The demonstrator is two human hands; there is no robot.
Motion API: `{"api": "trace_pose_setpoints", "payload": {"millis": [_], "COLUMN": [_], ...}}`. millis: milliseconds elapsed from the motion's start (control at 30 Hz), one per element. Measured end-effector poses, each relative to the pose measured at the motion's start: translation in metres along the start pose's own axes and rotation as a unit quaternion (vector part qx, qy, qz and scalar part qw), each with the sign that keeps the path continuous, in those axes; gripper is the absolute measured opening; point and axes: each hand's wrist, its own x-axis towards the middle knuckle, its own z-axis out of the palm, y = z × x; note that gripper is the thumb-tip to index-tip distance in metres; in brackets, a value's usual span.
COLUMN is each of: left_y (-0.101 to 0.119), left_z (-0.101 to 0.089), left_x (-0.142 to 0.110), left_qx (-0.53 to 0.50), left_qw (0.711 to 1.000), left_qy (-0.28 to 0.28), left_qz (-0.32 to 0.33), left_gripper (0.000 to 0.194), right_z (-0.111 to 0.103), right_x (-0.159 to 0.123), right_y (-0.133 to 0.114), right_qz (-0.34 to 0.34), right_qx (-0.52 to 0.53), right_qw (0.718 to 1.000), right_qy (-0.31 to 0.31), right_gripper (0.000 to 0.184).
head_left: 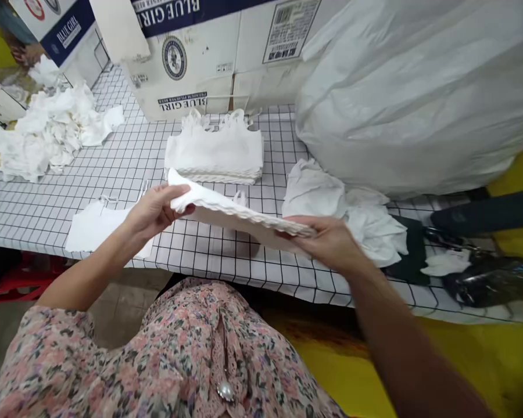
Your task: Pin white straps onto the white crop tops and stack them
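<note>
A stack of white strappy tops [239, 210] with wavy hems is held up over the table, tilted down toward the right. My left hand [154, 210] pinches its left end between thumb and fingers. At the opposite end my right hand [326, 238] grips the stack, its fingertips partly hidden underneath. Behind the held stack, a neat pile of white tops [213, 152] lies with its straps toward the boxes. A single flat white top [96, 226] rests under my left forearm, which covers part of it.
Blue Girl cartons [200, 64] line the back of the checked tablecloth [131, 157]. Crumpled white garments [52, 136] are heaped at the left. A big white plastic bag [409, 98] bulges at the right, with white cloth [318, 194] before it. A dark pouch [492, 281] lies far right.
</note>
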Motion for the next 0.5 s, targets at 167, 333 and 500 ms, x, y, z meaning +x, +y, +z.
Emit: {"api": "trace_pose_setpoints", "payload": {"millis": [167,333,500], "left_y": [0.058,0.116,0.184], "left_z": [-0.006,0.000,0.012], "left_x": [0.042,0.095,0.151], "left_qx": [-0.059,-0.082,-0.035], "left_qw": [0.994,0.987,0.979], "left_qy": [0.031,0.053,0.042], "left_qz": [0.084,0.126,0.195], "left_gripper": [0.020,0.011,0.005], "right_z": [-0.064,-0.086,-0.095], "right_x": [0.088,0.195,0.278], "right_y": [-0.078,-0.119,-0.160], "right_qz": [0.002,-0.014,-0.093], "right_qx": [-0.017,-0.045,-0.175], "right_qw": [0.991,0.995,0.976], "right_qy": [-0.136,-0.091,0.089], "right_gripper": [0.048,0.050,0.047]}}
